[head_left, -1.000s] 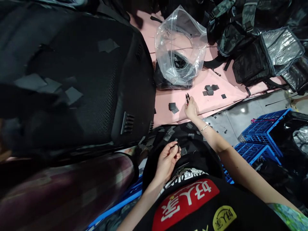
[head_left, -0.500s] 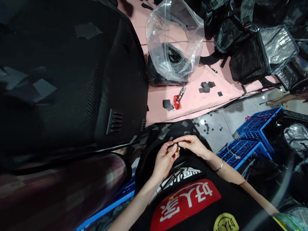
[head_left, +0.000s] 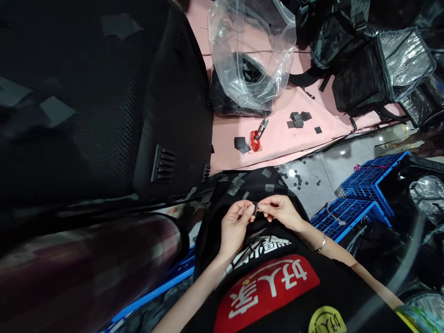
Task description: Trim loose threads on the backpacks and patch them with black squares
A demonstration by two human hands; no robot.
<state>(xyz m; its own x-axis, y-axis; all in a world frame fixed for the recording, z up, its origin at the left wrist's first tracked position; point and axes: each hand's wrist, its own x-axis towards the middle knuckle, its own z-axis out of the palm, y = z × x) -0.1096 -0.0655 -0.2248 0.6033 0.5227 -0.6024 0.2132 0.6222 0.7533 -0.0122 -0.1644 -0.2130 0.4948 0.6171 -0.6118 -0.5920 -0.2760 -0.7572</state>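
Note:
My left hand [head_left: 235, 224] and my right hand [head_left: 281, 211] meet over my lap, fingertips pinched together on a small dark piece [head_left: 255, 209] between them. Both hands are closed in a pinch. Under them lies black fabric [head_left: 253, 182] strewn with several grey paper scraps. Red-handled thread snips [head_left: 257, 137] lie on the pink table [head_left: 284, 138] ahead, beside a small stack of black squares [head_left: 240, 143].
A large black backpack [head_left: 104, 101] fills the left. A clear plastic bag [head_left: 249, 51] of black parts stands on the pink table, with more black squares [head_left: 299, 118]. Camouflage backpacks [head_left: 374, 60] pile at the right. Blue crates [head_left: 360, 199] sit on the floor.
My right hand let go of the red snips on the pink table and came back to my lap, where it now pinches the small piece together with my left hand.

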